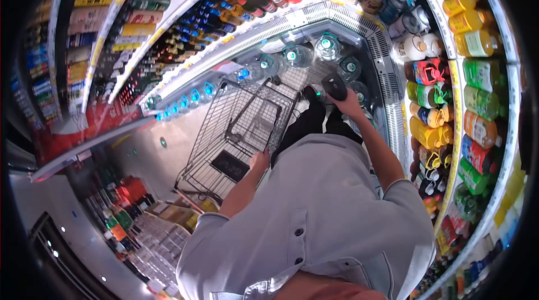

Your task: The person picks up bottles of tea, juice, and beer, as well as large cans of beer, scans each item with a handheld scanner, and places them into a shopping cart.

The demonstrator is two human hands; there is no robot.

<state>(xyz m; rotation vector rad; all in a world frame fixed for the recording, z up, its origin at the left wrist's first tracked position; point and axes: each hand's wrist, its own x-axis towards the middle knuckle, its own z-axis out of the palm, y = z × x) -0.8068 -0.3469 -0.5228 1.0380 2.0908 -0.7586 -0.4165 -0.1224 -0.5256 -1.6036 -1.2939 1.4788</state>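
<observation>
My left hand (259, 160) is closed on the near edge of an empty wire shopping cart (247, 123), left of my legs. My right hand (351, 104) is wrapped round a black handheld object (334, 87), which it holds out in front of my right leg. Below that object, large clear water jugs (349, 68) with blue-green caps stand along the foot of the shelves. A dark panel (230, 166) is fixed to the cart near my left hand.
Curved refrigerated shelves (387, 92) surround the front and right, with juice bottles (431, 132) on the right. Small bottles (222, 10) fill the front left. Cartons (171, 213) and shrink-wrapped packs (154, 241) are stacked at the lower left.
</observation>
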